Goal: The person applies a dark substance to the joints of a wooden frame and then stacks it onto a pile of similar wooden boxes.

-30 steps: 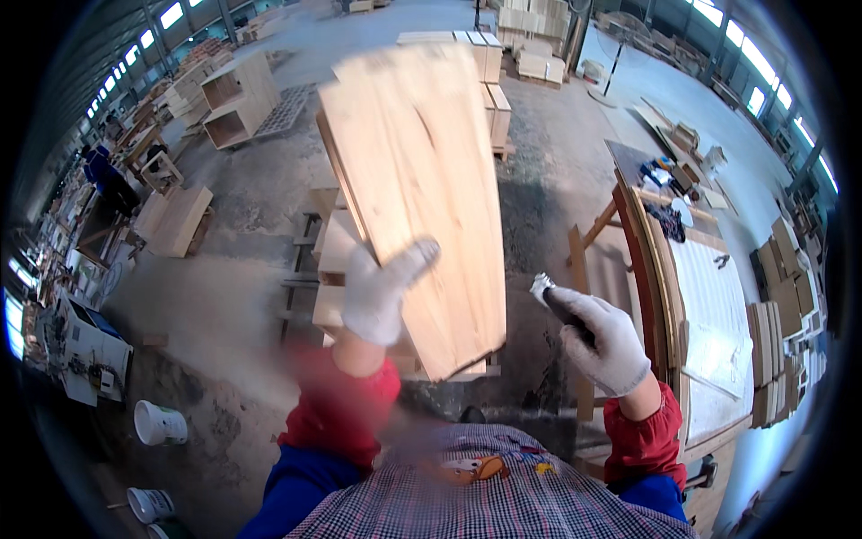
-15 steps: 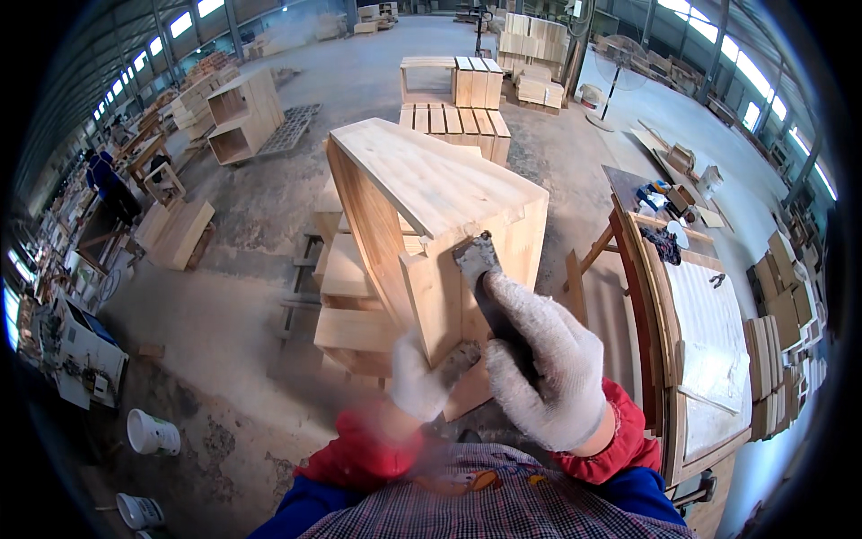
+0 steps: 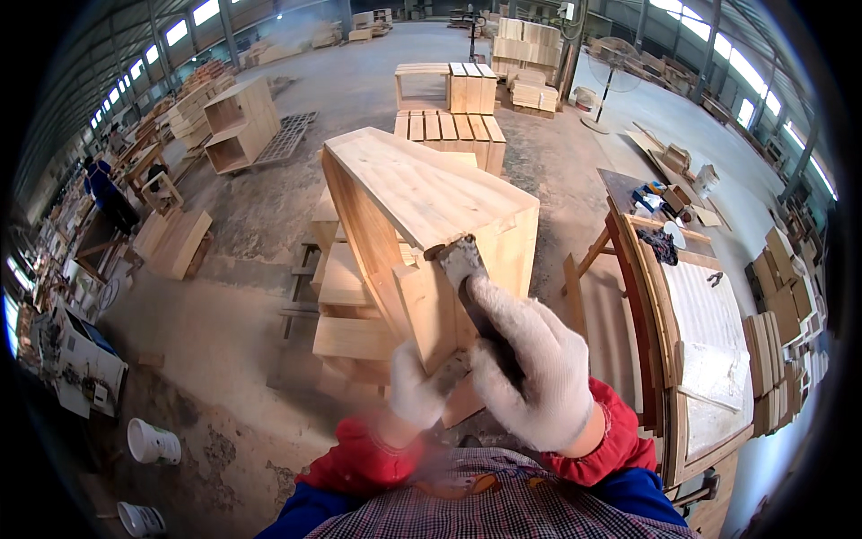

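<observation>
My right hand (image 3: 543, 382), in a white knit glove, is closed around the dark handle of a putty knife (image 3: 463, 262). The knife's smeared metal blade lies against the top front edge of a pale wooden box (image 3: 422, 184), beside a small dark spot in the wood. Open on its left side, the box rests tilted on other wooden boxes (image 3: 352, 337). My left hand (image 3: 415, 391), also gloved, is at the box's lower front corner. Its fingers look curled about a dark greyish piece that is blurred and partly hidden.
On the right stands a workbench (image 3: 709, 359) with a white sheet and small tools. Slatted wooden boxes (image 3: 449, 128) are stacked ahead. White buckets (image 3: 153, 442) sit on the floor at left. A person in blue (image 3: 106, 190) stands far left. A fan (image 3: 611, 76) is behind.
The knife blade has moved slightly left and up, from the box's front face to its top edge. My left hand stays by the lower corner. The view has shifted slightly.
</observation>
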### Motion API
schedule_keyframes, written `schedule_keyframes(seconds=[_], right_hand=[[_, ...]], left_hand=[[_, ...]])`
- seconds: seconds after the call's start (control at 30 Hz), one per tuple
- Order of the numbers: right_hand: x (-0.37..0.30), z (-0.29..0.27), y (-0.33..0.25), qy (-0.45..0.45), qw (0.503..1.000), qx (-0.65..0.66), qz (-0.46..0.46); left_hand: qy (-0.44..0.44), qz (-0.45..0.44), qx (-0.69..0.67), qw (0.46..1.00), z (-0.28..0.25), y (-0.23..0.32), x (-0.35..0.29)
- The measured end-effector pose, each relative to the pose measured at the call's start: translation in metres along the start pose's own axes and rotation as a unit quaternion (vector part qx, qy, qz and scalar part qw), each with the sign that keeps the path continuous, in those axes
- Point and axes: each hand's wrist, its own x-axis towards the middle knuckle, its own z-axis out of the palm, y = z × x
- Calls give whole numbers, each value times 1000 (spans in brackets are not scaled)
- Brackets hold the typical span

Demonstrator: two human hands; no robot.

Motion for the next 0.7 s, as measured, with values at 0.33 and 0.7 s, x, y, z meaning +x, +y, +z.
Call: schedule_keyframes(seconds=[0.33, 0.7], right_hand=[[2, 0, 11, 10, 1000, 22, -6], [13, -1, 24, 45, 998, 11, -38]], left_hand=[[-4, -11, -46, 999, 4, 10, 1], [-18, -15, -18, 1000, -2, -2, 1]])
